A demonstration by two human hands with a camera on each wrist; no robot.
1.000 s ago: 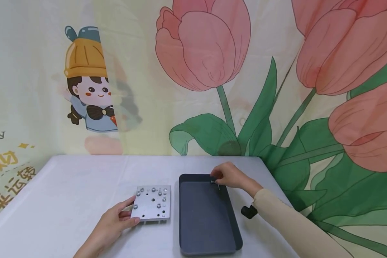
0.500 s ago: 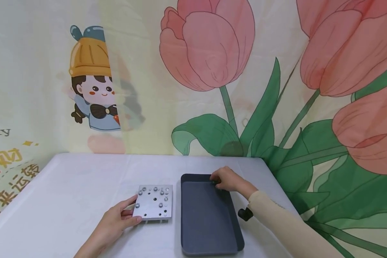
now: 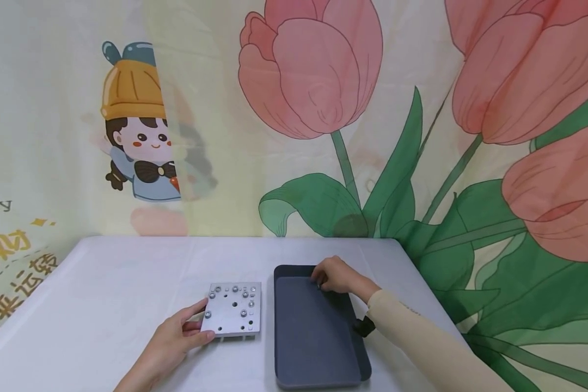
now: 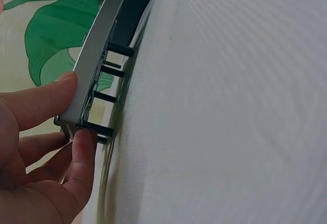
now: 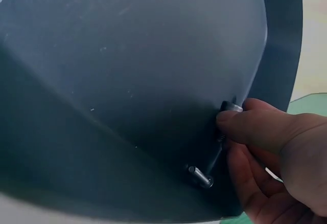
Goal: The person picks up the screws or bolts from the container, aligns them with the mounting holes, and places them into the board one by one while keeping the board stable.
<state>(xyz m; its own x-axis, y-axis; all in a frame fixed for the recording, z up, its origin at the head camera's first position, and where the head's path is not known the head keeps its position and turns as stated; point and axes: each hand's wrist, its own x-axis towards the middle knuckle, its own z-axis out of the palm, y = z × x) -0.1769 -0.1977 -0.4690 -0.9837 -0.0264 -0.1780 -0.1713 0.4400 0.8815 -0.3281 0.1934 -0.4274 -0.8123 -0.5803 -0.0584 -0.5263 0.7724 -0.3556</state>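
My left hand [image 3: 173, 332] grips a square metal plate [image 3: 230, 317] by its left edge, thumb on the near corner. Several socket head screws sit in holes on its top, and other holes have none. Threaded shanks [image 4: 104, 96] stick out under the plate in the left wrist view, above the white cloth. Over the far right corner of the dark grey tray [image 3: 318, 348], my right hand [image 3: 337, 275] pinches a screw [image 5: 231, 107] between thumb and finger. Another screw [image 5: 200, 177] lies in the tray's corner, just beside those fingers. Part of the pinched screw is hidden.
The tray has low raised walls and stands on a white-covered table [image 3: 142, 283], to the right of the plate. A printed backdrop [image 3: 318, 81] with tulips hangs behind the table's far edge. A black object [image 3: 364, 326] is by the right sleeve.
My right hand has shifted left and slightly nearer, further in over the tray. The screw shank that showed below its fingers is now mostly covered. The left hand keeps its grip on the plate.
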